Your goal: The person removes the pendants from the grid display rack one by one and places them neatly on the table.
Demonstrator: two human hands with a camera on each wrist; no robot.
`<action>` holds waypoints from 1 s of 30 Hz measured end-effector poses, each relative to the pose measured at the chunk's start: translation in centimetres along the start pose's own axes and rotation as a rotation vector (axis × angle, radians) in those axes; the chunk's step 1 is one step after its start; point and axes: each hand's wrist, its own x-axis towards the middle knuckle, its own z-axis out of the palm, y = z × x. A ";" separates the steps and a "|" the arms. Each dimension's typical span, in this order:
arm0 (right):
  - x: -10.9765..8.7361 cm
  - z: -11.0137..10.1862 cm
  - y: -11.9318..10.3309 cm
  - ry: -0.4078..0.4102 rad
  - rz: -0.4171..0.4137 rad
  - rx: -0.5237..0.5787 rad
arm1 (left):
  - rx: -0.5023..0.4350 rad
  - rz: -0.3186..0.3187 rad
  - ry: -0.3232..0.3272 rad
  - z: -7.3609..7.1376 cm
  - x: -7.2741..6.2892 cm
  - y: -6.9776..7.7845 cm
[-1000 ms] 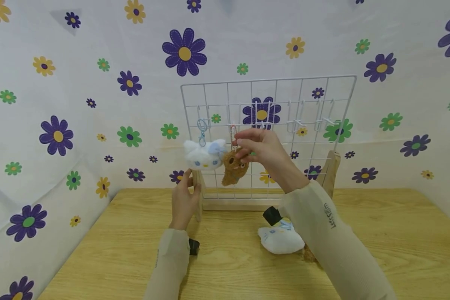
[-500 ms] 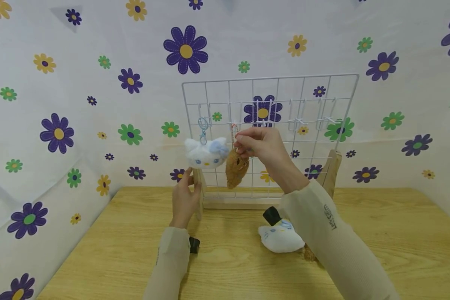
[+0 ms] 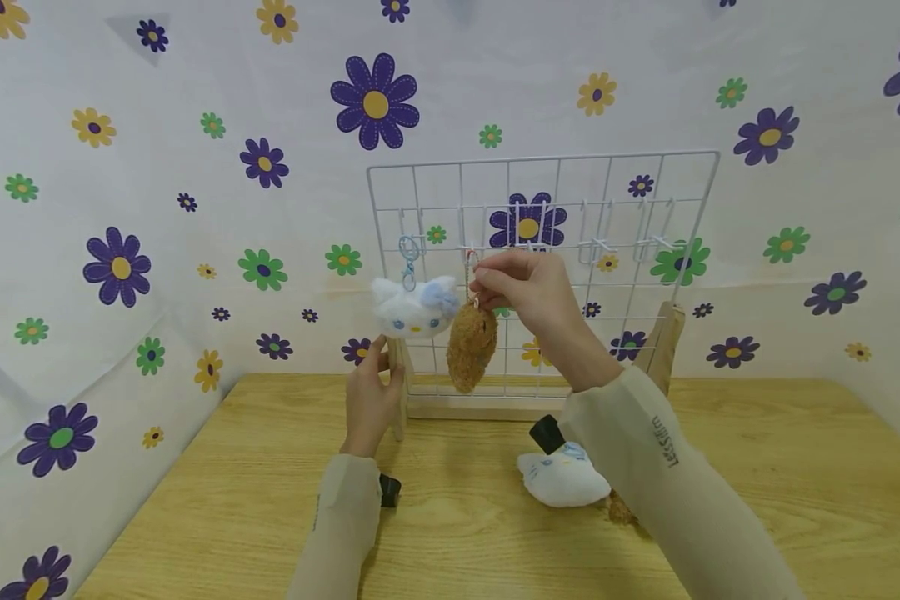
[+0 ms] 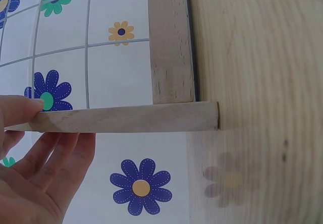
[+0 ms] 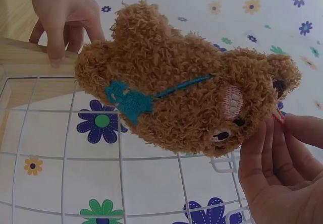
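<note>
My right hand (image 3: 531, 292) pinches the short cord at the top of a brown plush bear keychain (image 3: 471, 350). The bear hangs in front of a white wire grid rack (image 3: 543, 160); its bead chain runs up beside my fingertips toward a hook. In the right wrist view, the curly bear (image 5: 171, 88) shows its embroidered face and a teal bag (image 5: 130, 102). My left hand (image 3: 371, 404) grips the rack's left wooden upright (image 4: 136, 119), thumb on one side and fingers on the other. Left of the bear, a white plush cat keychain (image 3: 416, 308) hangs by a blue clasp (image 3: 408, 250).
Several white hooks (image 3: 596, 246) line the grid to the right. On the wooden table (image 3: 217, 500) lies another white plush cat (image 3: 562, 482). Beside it, a brown fuzzy thing (image 3: 621, 508) is mostly hidden by my right sleeve. A flowered cloth covers the wall behind.
The bear has swung from a tilt to hanging nearly upright and slightly lower, turning its face away from the head view. My right fingers moved from its head to its cord. My left hand stayed put.
</note>
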 end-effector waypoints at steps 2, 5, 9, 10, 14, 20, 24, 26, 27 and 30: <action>-0.1 0.0 -0.1 -0.003 -0.004 0.013 | 0.001 0.002 -0.001 0.0 0.0 0.0; -0.3 0.0 -0.2 -0.010 0.002 0.015 | 0.001 0.002 -0.001 0.0 0.0 0.1; -0.6 -0.1 -0.2 -0.022 0.019 -0.020 | -0.002 -0.003 0.001 0.0 -0.1 0.2; -0.7 -0.2 -0.2 -0.026 0.021 -0.028 | -0.003 -0.005 0.000 0.0 -0.1 0.2; -1.0 -0.4 0.1 -0.035 0.020 -0.067 | 0.000 -0.003 -0.001 0.0 -0.1 0.4; -1.3 -0.7 0.7 -0.071 -0.025 -0.129 | 0.004 -0.003 -0.002 0.0 0.0 0.4; -1.5 -0.8 1.1 -0.083 -0.021 -0.143 | 0.000 -0.010 -0.003 0.0 0.0 0.4; -1.5 -0.8 1.3 -0.085 -0.018 -0.135 | -0.002 -0.012 -0.004 0.0 0.0 0.3; -1.5 -0.9 1.4 -0.086 -0.014 -0.125 | -0.001 -0.012 -0.005 0.0 0.0 0.3; -1.6 -1.0 1.9 -0.088 -0.004 -0.093 | 0.002 -0.011 -0.004 0.0 0.0 0.3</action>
